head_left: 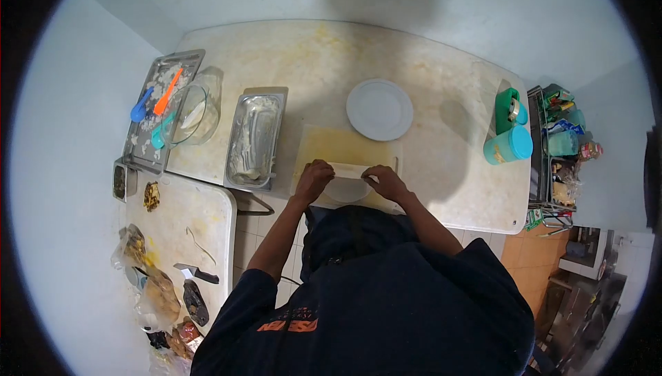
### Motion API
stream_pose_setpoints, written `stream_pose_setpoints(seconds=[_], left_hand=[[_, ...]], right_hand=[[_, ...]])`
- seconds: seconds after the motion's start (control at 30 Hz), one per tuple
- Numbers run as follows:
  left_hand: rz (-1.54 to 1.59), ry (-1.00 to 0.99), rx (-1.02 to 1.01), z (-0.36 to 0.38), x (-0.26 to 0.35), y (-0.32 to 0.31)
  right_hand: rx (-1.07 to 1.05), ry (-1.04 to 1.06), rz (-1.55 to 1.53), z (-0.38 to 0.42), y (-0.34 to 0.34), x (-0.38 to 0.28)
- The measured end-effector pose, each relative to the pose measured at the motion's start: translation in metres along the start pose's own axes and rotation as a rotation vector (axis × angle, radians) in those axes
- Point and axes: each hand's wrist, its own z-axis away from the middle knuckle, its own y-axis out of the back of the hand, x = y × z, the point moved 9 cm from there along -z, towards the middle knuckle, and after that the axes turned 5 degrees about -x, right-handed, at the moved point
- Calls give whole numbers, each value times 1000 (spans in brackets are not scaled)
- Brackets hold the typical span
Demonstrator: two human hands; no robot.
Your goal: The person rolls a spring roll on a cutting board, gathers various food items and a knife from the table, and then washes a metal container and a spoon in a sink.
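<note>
On a yellowish cutting board (327,143) at the table's front edge lies a thin, pale, round sheet (347,190), its far edge folded over into a straight white strip. My left hand (315,180) pinches the strip's left end, fingers closed. At its right end, my right hand (385,183) grips the fold between thumb and fingertips. The sheet's near part rests on the board close to my body. Just beyond the board, overlapping its far edge, sits a white plate (379,109).
A steel pan (253,143) smeared with pale paste stands left. Farther left are a glass bowl (200,124) and a metal tray (141,148) with spoons. A turquoise-lidded container (507,146) stands right. A knife (198,274) lies on the lower-left side table (207,217).
</note>
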Motion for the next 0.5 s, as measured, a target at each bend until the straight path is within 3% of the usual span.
stream_pose_setpoints(seconds=[0.17,0.37,0.5], left_hand=[[-14,-31,-59,22,-1,-11],[-38,-54,16,32,3,-6],[5,50,46,10,2,6]], right_hand=[[-112,-24,-30,10,-19,-9],[-126,1,-14,13,-24,-14],[-64,12,15,1,-8,-10]])
